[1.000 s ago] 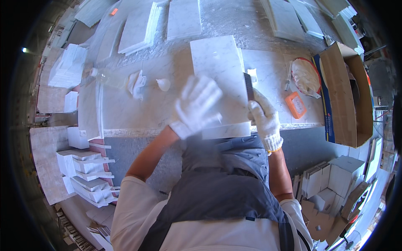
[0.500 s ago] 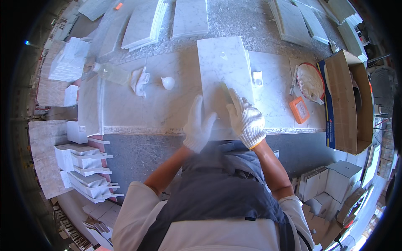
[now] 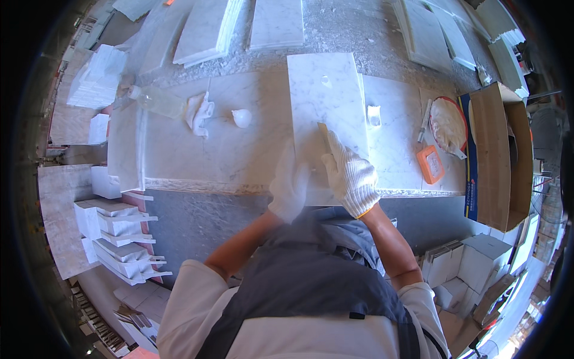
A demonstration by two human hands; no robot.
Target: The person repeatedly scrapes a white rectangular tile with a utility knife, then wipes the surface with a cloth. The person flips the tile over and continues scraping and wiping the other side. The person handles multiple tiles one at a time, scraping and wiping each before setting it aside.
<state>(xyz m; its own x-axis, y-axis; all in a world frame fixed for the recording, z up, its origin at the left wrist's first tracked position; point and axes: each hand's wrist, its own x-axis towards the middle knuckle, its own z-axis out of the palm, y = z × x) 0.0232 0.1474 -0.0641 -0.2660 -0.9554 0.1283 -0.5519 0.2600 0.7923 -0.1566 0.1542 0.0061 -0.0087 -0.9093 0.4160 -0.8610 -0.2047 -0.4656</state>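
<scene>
A long white marble tile point(image 3: 332, 99) lies lengthwise in front of me, seemingly on top of another tile whose edge shows along its right side. My right hand point(image 3: 351, 176), in a ribbed white glove, is closed around a thin tan blade-like strip point(image 3: 323, 129); its tip points away from me over the tile. Its exact kind cannot be made out. My left hand point(image 3: 289, 186), also in a white glove, is by the tile's near left edge. Motion smears it, but its fingers look stretched out, with the thumb apart and nothing visible in them.
Left of the tile are a white lump point(image 3: 241, 118), a crumpled cloth point(image 3: 199, 113) and a clear bottle point(image 3: 156, 102). On the right lie a small white container point(image 3: 373, 116), an orange box point(image 3: 430, 164), a round red-rimmed pan of pale paste point(image 3: 448, 124) and a cardboard box point(image 3: 496, 155).
My left hand has shifted slightly right and toward me, and is more blurred. My right hand stays on the tile with the strip, which shows more clearly. The whole view has shifted slightly.
</scene>
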